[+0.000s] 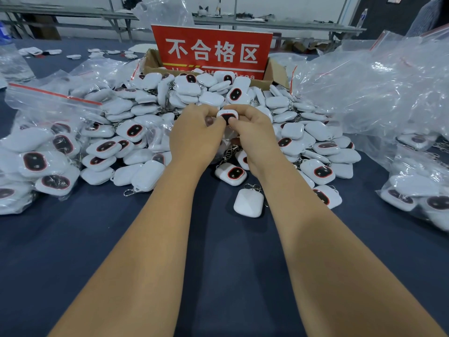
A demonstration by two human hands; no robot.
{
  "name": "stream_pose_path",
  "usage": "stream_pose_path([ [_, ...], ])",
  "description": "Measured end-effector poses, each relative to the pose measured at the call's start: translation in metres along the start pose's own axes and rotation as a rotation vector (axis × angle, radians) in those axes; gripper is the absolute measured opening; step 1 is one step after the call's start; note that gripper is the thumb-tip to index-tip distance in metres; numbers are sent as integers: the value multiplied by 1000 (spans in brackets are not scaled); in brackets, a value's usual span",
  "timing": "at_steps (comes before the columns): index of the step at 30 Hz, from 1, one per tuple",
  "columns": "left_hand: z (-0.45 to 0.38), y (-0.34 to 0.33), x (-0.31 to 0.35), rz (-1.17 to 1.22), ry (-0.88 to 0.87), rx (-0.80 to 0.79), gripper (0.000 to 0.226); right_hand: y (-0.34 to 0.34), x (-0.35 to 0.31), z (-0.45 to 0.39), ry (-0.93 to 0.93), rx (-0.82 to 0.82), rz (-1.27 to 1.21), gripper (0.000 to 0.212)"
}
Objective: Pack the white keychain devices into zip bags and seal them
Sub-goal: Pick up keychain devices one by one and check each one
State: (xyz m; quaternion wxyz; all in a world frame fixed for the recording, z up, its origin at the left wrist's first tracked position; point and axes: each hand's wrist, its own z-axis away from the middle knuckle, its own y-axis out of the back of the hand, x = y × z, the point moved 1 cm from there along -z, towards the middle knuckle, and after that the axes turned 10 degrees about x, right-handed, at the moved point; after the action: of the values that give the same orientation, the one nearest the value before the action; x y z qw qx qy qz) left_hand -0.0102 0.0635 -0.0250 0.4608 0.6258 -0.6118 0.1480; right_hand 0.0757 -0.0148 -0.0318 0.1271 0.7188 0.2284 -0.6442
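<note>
A: Item one, hands?

B: Left hand and right hand, close together over the middle of the heap, both pinching one white rounded-square plastic keychain device with a black, red-rimmed oval face. A clear zip bag seems to hang beneath it; hard to tell.

A: Handling note?

B: My judgement: hold the bag mouth wide, drop the device in ring first so the metal ring cannot snag, then run the thumbs along the strip until it closes fully.

A: Stock around?

B: Loose heap of the same white devices, far and centre. Bagged devices at near left. Crumpled pile of empty clear bags at right.

A: Surface, room?

B: Dark blue cloth-covered table. A brown cardboard box with a red sign in white characters behind the heap. Grey metal benches at the far wall.
</note>
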Motion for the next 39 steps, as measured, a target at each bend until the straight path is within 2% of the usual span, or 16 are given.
stream_pose_path([
  [13,2,1,1,37,0,-19,7,-1,-5,4,1,2,-22,27],
  [26,0,-2,-1,12,-48,37,5,-3,-7,7,11,-35,-33,29],
  [29,3,0,2,61,-63,38,11,-3,-7,6,29,7,-37,29],
  [35,-2,3,0,181,73,73,28,-3,-9,4,101,169,-6,27],
  [39,-1,5,1,271,125,86,31,-4,-13,3,40,220,-268,27],
])
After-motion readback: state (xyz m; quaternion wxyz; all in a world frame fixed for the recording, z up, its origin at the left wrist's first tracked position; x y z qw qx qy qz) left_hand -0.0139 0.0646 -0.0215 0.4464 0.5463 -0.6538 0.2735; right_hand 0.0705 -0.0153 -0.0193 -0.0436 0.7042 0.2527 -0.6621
